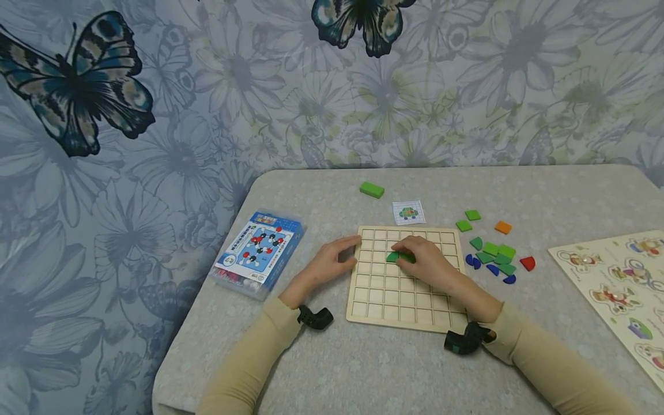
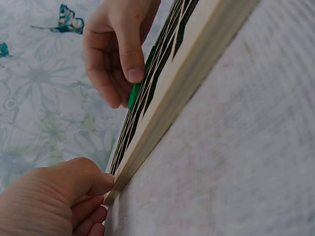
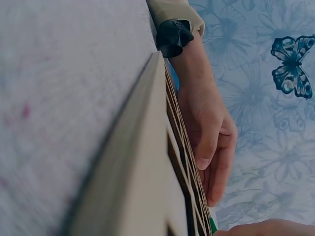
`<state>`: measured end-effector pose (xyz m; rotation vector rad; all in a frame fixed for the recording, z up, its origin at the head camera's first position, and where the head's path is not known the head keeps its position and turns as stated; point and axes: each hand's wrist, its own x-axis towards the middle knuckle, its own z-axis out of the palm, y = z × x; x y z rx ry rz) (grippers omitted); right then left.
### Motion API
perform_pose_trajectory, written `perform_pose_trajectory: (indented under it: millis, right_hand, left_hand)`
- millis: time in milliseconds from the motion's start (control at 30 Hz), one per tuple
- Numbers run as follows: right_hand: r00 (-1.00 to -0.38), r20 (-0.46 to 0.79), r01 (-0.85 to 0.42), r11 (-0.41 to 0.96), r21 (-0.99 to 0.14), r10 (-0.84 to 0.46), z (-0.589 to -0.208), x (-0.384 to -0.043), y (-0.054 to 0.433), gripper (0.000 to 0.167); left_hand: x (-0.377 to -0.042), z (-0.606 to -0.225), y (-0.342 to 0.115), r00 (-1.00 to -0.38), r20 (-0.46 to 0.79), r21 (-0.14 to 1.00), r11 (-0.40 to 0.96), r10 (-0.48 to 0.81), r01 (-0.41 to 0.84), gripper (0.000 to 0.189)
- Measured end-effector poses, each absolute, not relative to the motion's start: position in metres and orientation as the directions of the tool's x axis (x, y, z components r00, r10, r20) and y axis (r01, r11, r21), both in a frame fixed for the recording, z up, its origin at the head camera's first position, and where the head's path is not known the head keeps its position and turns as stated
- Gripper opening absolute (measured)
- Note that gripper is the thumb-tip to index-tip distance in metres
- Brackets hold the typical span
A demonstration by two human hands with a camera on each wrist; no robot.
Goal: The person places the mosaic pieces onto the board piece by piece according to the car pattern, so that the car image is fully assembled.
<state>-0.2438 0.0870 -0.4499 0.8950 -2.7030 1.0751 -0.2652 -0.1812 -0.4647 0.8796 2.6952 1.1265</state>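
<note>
A square wooden grid board (image 1: pixel 378 297) lies flat on the table. My left hand (image 1: pixel 329 259) is at its left edge, thumb and index finger apart and touching the rim. The left wrist view shows that thumb (image 2: pixel 101 183) against the board's side. Over the upper middle of the board, my right hand (image 1: pixel 425 262) pinches a green piece (image 1: pixel 407 257) between thumb and fingers, low on the grid. Just left of it lies a rounded green piece (image 1: pixel 392 257) on the board. The right fingers partly hide both pieces.
Behind the board lie a picture card (image 1: pixel 408 212) and a green block (image 1: pixel 372 189). Loose green, blue, red and orange pieces (image 1: pixel 505 251) lie to the right, before a sheet with printed figures (image 1: pixel 586 259). A boxed molecule set (image 1: pixel 257 253) is at the left.
</note>
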Motion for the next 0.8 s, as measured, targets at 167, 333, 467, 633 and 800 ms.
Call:
perform_pose_trajectory:
  millis: [167, 333, 467, 633, 800]
  right_hand:
    - [-0.818, 0.287, -0.566, 0.611, -0.554, -0.498, -0.4489, -0.2428, 0.0874, 0.028]
    - [-0.817, 0.262, -0.564, 0.621, -0.544, -0.513, -0.4485, -0.2431, 0.0863, 0.03]
    - [-0.812, 0.261, -0.571, 0.62, -0.538, -0.522, -0.4474, -0.2427, 0.0854, 0.031]
    - [-0.815, 0.257, -0.567, 0.628, -0.532, -0.519, -0.4464, -0.2415, 0.0851, 0.033]
    - [-0.822, 0.256, -0.558, 0.631, -0.539, -0.509, -0.4439, -0.2404, 0.0853, 0.034]
  left_hand:
    - [-0.265, -0.4647, -0.1807, -0.832, 0.134, 0.676, 0.565, 0.538, 0.474, 0.053]
    - [-0.2638, -0.4629, -0.1804, -0.829, 0.143, 0.676, 0.558, 0.541, 0.481, 0.053]
    - [-0.2636, -0.4625, -0.1804, -0.826, 0.151, 0.678, 0.551, 0.543, 0.486, 0.052]
    - [-0.2641, -0.4634, -0.1808, -0.824, 0.151, 0.676, 0.551, 0.546, 0.489, 0.052]
    - [-0.2649, -0.4643, -0.1812, -0.824, 0.148, 0.672, 0.556, 0.547, 0.489, 0.052]
